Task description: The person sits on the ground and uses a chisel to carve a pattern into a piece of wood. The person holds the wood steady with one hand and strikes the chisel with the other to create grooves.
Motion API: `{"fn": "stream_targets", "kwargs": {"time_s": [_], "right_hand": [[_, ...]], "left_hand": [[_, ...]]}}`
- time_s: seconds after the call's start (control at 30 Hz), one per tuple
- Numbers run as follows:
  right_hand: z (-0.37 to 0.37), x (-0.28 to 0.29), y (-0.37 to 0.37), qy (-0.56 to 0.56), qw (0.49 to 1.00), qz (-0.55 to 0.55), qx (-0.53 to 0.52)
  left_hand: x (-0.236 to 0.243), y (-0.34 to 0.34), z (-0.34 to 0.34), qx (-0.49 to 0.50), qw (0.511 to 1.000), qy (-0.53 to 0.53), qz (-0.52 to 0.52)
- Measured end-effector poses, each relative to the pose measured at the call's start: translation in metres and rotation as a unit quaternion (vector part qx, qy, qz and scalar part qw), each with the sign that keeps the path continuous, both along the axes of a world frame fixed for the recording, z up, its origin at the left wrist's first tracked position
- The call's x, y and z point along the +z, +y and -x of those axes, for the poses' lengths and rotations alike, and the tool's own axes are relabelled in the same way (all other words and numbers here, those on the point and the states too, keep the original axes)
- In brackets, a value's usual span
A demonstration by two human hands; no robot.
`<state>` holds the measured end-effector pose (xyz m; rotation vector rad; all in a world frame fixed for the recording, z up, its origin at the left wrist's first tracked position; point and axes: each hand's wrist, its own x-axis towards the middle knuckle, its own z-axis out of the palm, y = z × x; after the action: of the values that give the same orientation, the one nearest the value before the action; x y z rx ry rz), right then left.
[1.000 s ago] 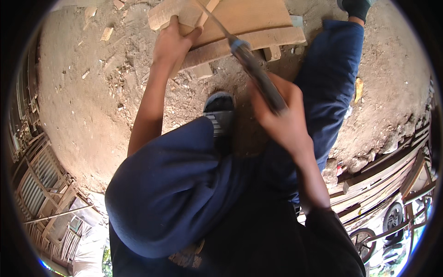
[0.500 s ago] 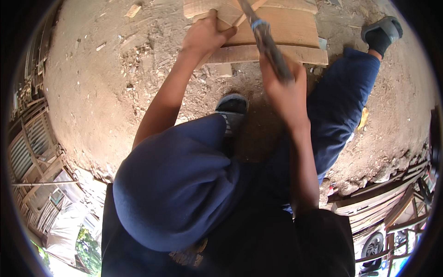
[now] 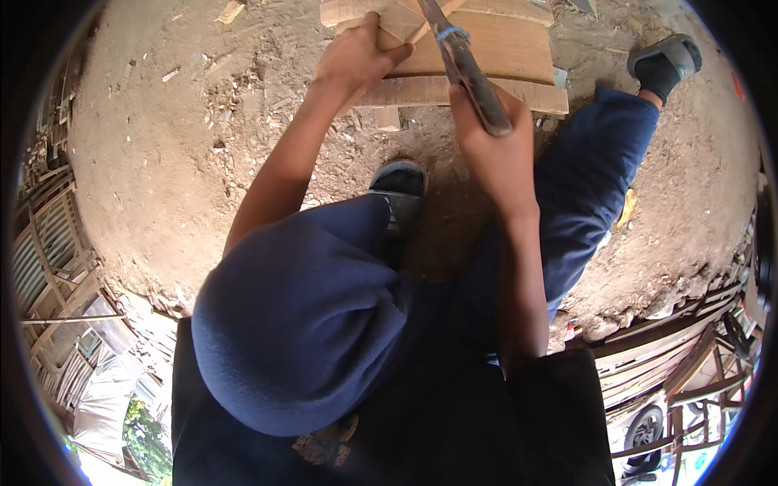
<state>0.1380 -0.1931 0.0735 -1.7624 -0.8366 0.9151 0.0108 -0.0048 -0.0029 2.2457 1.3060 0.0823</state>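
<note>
Along the top edge of the head view, a flat wooden panel [image 3: 502, 49] lies low over the dirt floor [image 3: 162, 162], its far side cut off by the frame; a separate front strip [image 3: 531, 95] borders the near side and a small wood block [image 3: 388, 119] shows just below. Upper left of centre: left hand [image 3: 350, 61] on the panel's left part, index finger laid out over the wood, thumb spread apart from it; remaining fingers hidden, so cannot tell whether they clamp underneath. Upper right of centre: right hand [image 3: 501, 158], fingers closed around a dark-handled tool [image 3: 476, 85] bearing a blue band [image 3: 453, 34]. Tool slants up and left above the panel; working end out of frame, kind uncertain. Handling, as judged: tool stiff, moderate in weight, handle smooth with wear, best taken toward the butt as now; wood rigid, dry, hardly slippery, perhaps splintery at the edges, steadiest under a flat palm at its left side, clear of the tool's line. Centre: sandalled left foot [image 3: 399, 180] on the floor; right foot [image 3: 664, 65] far out at upper right. Lower right: stacked planks [image 3: 636, 368] and a wheel [image 3: 646, 433].
</note>
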Motion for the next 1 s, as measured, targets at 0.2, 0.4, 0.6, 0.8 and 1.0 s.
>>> {"fn": "stream_targets", "kwargs": {"time_s": [0.2, 0.4, 0.6, 0.8, 1.0], "right_hand": [[0.009, 0.01, -0.079, 0.014, 0.999, 0.034, -0.001], [0.002, 0.004, 0.013, -0.025, 1.0, -0.013, 0.007], [0.016, 0.014, -0.061, -0.001, 1.0, 0.003, -0.01], [0.003, 0.006, 0.003, -0.003, 1.0, -0.009, 0.008], [0.015, 0.006, -0.037, -0.02, 0.999, -0.03, 0.005]], "left_hand": [[0.0, -0.005, 0.006, 0.007, 0.998, 0.006, -0.058], [-0.004, -0.002, -0.003, 0.01, 0.999, 0.031, -0.019], [-0.013, 0.001, 0.003, 0.022, 1.0, 0.019, 0.006], [-0.01, 0.003, 0.002, 0.017, 1.0, 0.018, -0.019], [-0.017, 0.006, 0.011, 0.014, 0.999, 0.028, -0.015]]}}
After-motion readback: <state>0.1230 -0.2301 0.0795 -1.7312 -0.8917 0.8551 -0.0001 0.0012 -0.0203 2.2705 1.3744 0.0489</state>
